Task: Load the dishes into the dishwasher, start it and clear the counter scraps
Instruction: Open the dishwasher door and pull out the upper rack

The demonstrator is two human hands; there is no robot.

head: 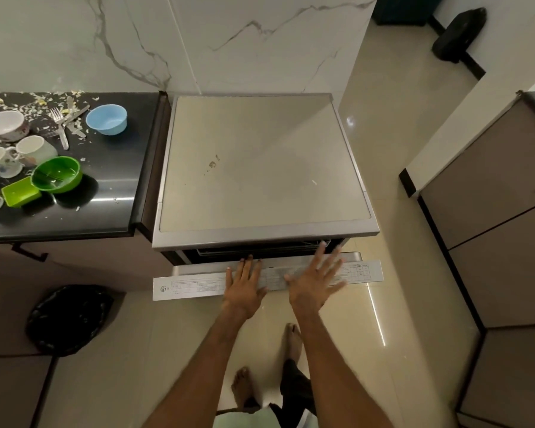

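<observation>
The dishwasher (260, 162) stands right of the black counter (112, 193), its door (192, 285) tipped partly open so a dark gap shows under the top. My left hand (244, 288) rests flat on the door's top edge, fingertips at the gap. My right hand (315, 282) hovers over the door with fingers spread, slightly blurred. On the counter lie a blue bowl (106, 118), a green bowl (57, 174), a green square container (20, 191), white cups (28, 146), a white bowl (4, 125), a fork (59, 125) and scattered scraps (44, 98).
A black bin bag (68, 319) sits on the floor below the counter, left of the door. Grey cabinets (491, 227) line the right side. A dark object (457, 35) stands on the floor at the far right. My bare feet (244, 387) are below the door.
</observation>
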